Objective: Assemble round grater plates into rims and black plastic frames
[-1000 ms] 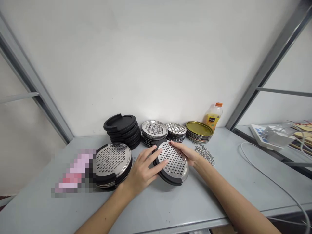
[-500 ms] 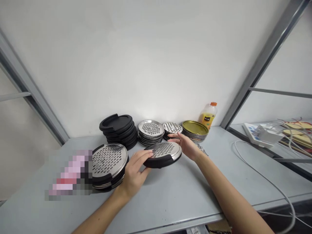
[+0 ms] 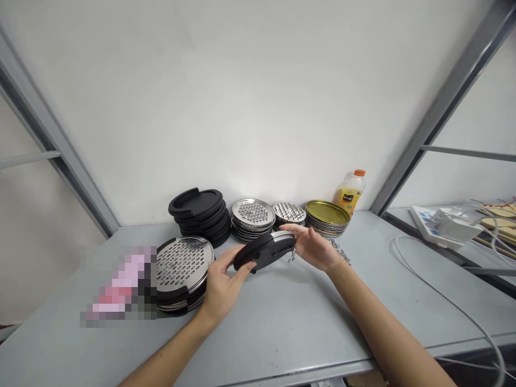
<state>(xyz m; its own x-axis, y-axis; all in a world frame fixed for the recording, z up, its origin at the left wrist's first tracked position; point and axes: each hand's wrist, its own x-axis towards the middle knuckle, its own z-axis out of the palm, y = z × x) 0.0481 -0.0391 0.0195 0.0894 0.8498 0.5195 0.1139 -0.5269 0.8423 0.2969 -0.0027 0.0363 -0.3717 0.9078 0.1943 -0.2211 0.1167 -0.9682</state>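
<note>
My left hand (image 3: 223, 279) grips the left edge of a round black-based grater (image 3: 266, 251), which is tilted up so its dark underside faces me. At its far right edge is my right hand (image 3: 312, 247), palm up, fingers partly behind the rim; a small metal clip (image 3: 292, 255) hangs beside it. Left of my left hand stands a stack of graters with black holders (image 3: 183, 266). Behind are a stack of black rings (image 3: 197, 207), a stack of silver grater discs (image 3: 253, 214), smaller coarse grater discs (image 3: 289, 213) and gold-topped lids (image 3: 327, 213).
A juice bottle (image 3: 350, 194) with an orange cap stands by the wall. Metal clips (image 3: 339, 250) lie behind my right wrist. A white cable (image 3: 443, 301) and a power strip (image 3: 437, 228) are on the right. A pink pixelated patch (image 3: 124, 279) is at left.
The held grater has been tipped so its underside shows instead of its perforated top. A metal clip now shows by my right fingers. The view has shifted slightly.
</note>
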